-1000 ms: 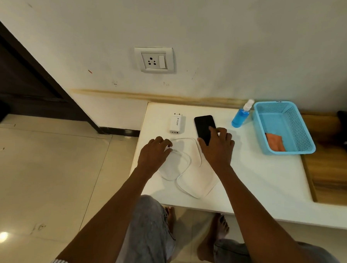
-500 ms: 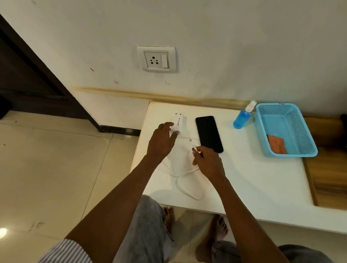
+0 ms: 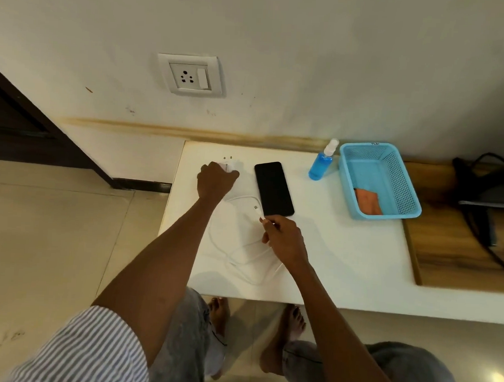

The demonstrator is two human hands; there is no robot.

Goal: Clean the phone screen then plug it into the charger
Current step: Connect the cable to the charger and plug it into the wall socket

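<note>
A flat black rectangular phone (image 3: 273, 188) is laid screen-up on the white rectangular tabletop (image 3: 344, 254), toward its far side and apart from both hands. Just to its left, a small white charger block (image 3: 228, 167) is grasped by the left hand (image 3: 216, 180), whose fingers are curled over it so that only its top edge and two metal pins are seen. A thin white cable (image 3: 241, 257) is looped across the tabletop between the arms, and its end is pinched by the right hand (image 3: 283, 236), with the white plug tip held just beside the phone's near left corner, not inserted. To the phone's right a clear spray bottle of blue liquid (image 3: 322, 161) is stood upright, just beside a light blue perforated plastic basket (image 3: 403, 181) in which a folded orange cloth (image 3: 367, 201) is laid. A white wall socket with a switch (image 3: 191, 77) is mounted on the wall above the table.
</note>
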